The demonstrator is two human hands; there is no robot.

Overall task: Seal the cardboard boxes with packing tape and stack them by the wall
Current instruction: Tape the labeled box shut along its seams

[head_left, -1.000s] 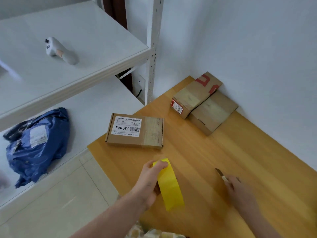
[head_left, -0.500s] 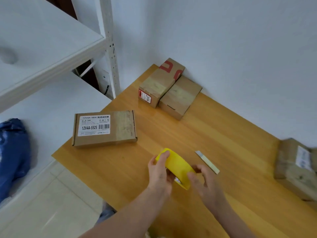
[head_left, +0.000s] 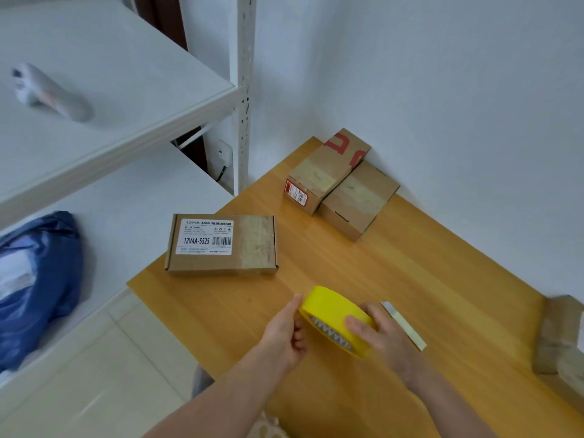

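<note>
Tape roll (head_left: 335, 314) is low center of the frame over the wooden table (head_left: 442, 279), left hand (head_left: 286, 331) pinching its left edge, right hand (head_left: 384, 335) curled over the right side. Flat labelled box (head_left: 221, 245) is mid-left. Further up, red-marked box (head_left: 325, 169) and plain box (head_left: 357, 199) touch by the wall.

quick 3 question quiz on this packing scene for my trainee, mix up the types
1. True or false: the left hand and the right hand both hold the yellow tape roll.
2. Which box bears the white label 12V4A-5525? A the flat box at the left edge of the table; B a box against the wall; C the box at the right edge of view.
3. Fill in: the knife lies on the table beside the ___ hand.
Key: 1 true; 2 A; 3 right.
</note>
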